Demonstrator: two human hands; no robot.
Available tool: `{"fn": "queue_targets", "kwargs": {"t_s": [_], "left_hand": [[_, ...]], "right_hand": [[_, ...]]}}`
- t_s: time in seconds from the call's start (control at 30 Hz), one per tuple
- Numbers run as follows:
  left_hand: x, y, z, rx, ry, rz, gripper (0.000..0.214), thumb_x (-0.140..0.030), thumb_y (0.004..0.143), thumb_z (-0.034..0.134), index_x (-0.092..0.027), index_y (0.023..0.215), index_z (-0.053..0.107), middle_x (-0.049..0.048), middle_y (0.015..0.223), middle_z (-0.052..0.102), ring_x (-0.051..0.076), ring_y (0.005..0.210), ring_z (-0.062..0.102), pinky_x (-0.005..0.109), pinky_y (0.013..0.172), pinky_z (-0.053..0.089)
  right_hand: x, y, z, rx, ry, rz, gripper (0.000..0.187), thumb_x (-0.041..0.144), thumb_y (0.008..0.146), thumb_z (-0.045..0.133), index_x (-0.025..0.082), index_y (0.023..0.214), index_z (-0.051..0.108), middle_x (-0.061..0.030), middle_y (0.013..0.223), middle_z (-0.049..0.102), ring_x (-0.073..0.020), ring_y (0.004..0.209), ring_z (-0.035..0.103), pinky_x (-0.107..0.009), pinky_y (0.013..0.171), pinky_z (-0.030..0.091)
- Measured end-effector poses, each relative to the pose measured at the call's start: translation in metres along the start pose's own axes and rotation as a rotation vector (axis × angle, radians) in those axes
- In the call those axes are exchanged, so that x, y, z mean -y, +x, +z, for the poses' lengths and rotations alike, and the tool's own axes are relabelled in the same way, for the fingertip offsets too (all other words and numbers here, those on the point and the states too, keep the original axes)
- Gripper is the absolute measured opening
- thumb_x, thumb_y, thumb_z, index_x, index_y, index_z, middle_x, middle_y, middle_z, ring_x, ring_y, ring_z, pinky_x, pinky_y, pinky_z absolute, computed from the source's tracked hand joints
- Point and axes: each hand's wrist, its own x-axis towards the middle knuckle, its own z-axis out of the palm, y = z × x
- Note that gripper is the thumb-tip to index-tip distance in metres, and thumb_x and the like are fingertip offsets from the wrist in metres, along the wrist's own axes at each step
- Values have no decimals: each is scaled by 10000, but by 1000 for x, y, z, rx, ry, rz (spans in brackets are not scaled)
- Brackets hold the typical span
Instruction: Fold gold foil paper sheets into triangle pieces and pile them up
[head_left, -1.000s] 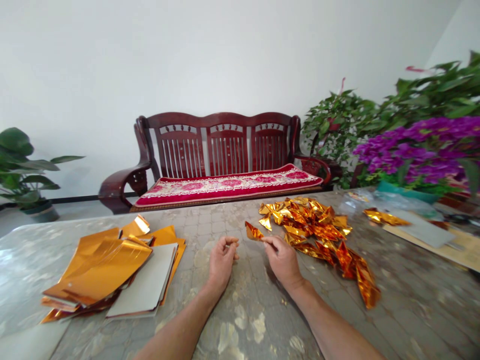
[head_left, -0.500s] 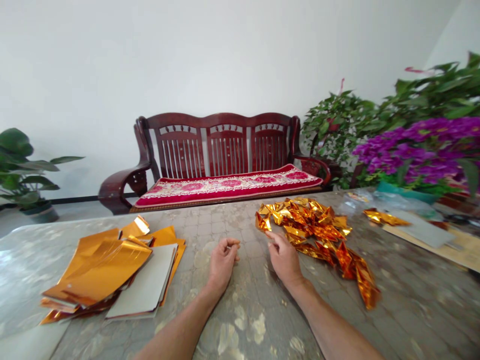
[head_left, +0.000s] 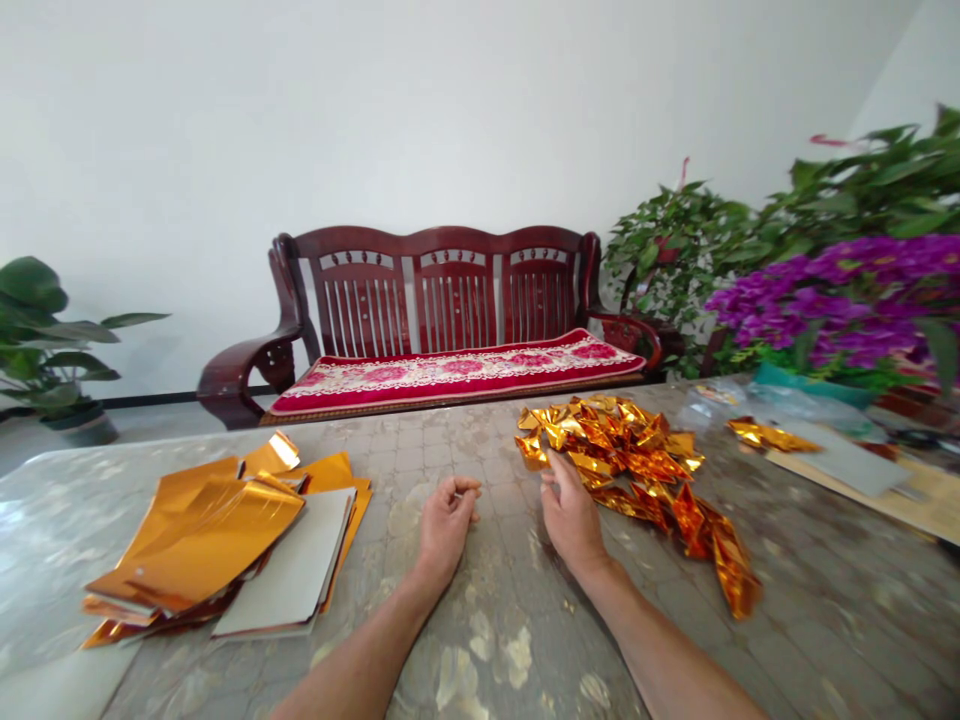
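My left hand (head_left: 448, 522) rests on the table (head_left: 480, 640) with its fingers curled in and nothing visible in them. Further right, my right hand (head_left: 571, 515) has its fingers stretched forward, the index fingertip at the near left edge of a pile of folded gold foil paper pieces (head_left: 637, 455). The pieces are shiny, pointed and heaped together, with a tail of them trailing toward me on the right. On the left lies a loose stack of flat gold foil paper sheets (head_left: 217, 530), some showing a grey-white back (head_left: 289, 570).
Behind the table stands a dark red wooden bench (head_left: 450, 290) with a red floral cover (head_left: 465, 370). Purple flowers (head_left: 847, 300) and clear plastic bags (head_left: 787, 405) are at the right. Another folded foil piece (head_left: 769, 435) lies by a grey-white sheet (head_left: 855, 460).
My right hand has shifted slightly forward and right, and the foil piece at its fingertip has moved a little toward the pile. My left hand has stayed put.
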Motion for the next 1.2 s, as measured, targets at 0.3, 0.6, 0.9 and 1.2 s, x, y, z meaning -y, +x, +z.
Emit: {"fn": "queue_targets", "kwargs": {"t_s": [0.3, 0.6, 0.9, 1.2], "left_hand": [[2, 2, 0, -21, 5, 21, 220, -353, 761, 587, -175, 869, 655, -27, 661, 635, 98, 516, 556, 196, 512, 421], [-4, -1, -1, -55, -26, 34, 222, -359, 747, 607, -174, 856, 665, -43, 590, 590, 114, 531, 586, 198, 518, 436], [-5, -1, -1, -46, 4, 31, 228, -360, 762, 586, -174, 868, 664, -24, 636, 630, 120, 549, 599, 208, 533, 448], [-1, -1, -12, -142, 287, 292, 194, -287, 866, 513, -197, 900, 681, 24, 839, 700, 157, 777, 634, 268, 743, 492]], "right_hand": [[-1, 0, 0, 75, -147, -123, 467, 115, 811, 447, 194, 1225, 647, -93, 1337, 581, -243, 1267, 504, -455, 1109, 388], [17, -9, -1, 438, -261, -341, 459, 200, 894, 513, 192, 1351, 553, -94, 1397, 552, -234, 1298, 474, -406, 1107, 371], [12, -4, 6, 362, -500, -193, 452, 254, 926, 496, 111, 1353, 537, -173, 1447, 489, -296, 1344, 435, -449, 1118, 333], [16, -1, 4, 375, -515, -298, 337, 216, 928, 481, 171, 1225, 635, -115, 1321, 600, -259, 1226, 528, -398, 1059, 389]]}}
